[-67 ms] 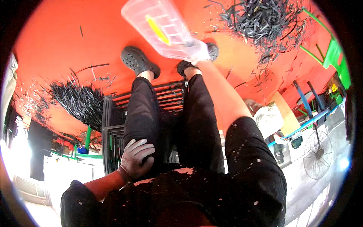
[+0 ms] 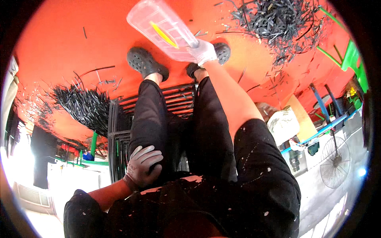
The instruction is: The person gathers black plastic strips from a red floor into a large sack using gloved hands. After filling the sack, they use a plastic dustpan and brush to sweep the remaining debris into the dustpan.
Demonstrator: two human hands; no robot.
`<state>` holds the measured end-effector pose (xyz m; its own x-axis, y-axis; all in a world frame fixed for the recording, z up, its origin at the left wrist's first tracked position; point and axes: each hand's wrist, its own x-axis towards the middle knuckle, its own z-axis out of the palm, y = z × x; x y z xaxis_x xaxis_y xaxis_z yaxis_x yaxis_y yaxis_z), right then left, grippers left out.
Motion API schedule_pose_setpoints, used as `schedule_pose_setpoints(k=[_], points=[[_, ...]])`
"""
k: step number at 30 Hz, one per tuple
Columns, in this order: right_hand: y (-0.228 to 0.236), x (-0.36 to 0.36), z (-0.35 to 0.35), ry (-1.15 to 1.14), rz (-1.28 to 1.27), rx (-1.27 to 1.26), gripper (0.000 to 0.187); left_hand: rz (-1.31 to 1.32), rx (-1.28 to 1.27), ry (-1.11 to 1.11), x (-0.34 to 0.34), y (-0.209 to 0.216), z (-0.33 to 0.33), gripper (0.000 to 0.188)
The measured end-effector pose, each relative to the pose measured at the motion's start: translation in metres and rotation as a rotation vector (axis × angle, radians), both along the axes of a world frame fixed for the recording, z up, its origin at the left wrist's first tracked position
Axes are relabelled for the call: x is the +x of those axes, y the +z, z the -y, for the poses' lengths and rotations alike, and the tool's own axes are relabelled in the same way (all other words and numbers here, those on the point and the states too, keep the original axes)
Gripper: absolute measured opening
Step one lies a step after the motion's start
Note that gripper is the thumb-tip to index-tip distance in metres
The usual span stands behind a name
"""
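My right hand [image 2: 203,52], in a white glove, is closed on one end of a clear, ribbed, flat plastic piece with rounded corners [image 2: 158,29]. A yellow strip runs along the middle of this piece; its exact kind cannot be made out. I hold it over the red floor, in front of my dark clogs [image 2: 145,61]. Far to the left of it, my gloved left hand [image 2: 145,164] lies on my left thigh. Its fingers are stretched out, slightly bent, with nothing held in them.
Black strips lie heaped at the far right [image 2: 278,23] and bundled on the left [image 2: 81,103]. A stack of black crates or frames [image 2: 119,131] is under and beside my legs. On the right are a green stool [image 2: 351,59], a white bag [image 2: 283,126] and a standing fan [image 2: 335,160].
My right hand and the plastic piece have shifted and tilted slightly, and look less blurred. My left hand stays on the thigh.
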<state>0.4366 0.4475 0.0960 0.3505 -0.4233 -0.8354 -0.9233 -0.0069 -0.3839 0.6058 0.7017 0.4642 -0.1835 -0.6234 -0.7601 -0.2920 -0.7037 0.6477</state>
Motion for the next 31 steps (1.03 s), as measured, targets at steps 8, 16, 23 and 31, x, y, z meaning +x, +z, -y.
schedule_pose_setpoints(k=[8, 16, 23, 31], points=[[-0.029, -0.148, 0.186, -0.152, -0.243, -0.459, 0.053, 0.048, -0.039, -0.077, -0.009, 0.002, 0.021, 0.027], [0.050, -0.228, 0.317, -0.696, 0.064, -0.571, 0.048, 0.042, -0.084, -0.066, -0.011, 0.003, 0.037, 0.028], [-0.010, -0.113, 0.191, 0.315, -0.247, -0.625, 0.026, 0.042, -0.037, -0.140, -0.015, 0.004, 0.048, 0.031], [-0.047, 0.134, 0.123, -0.250, 0.111, -0.206, 0.041, -0.009, -0.021, -0.175, -0.023, -0.002, 0.048, 0.029]])
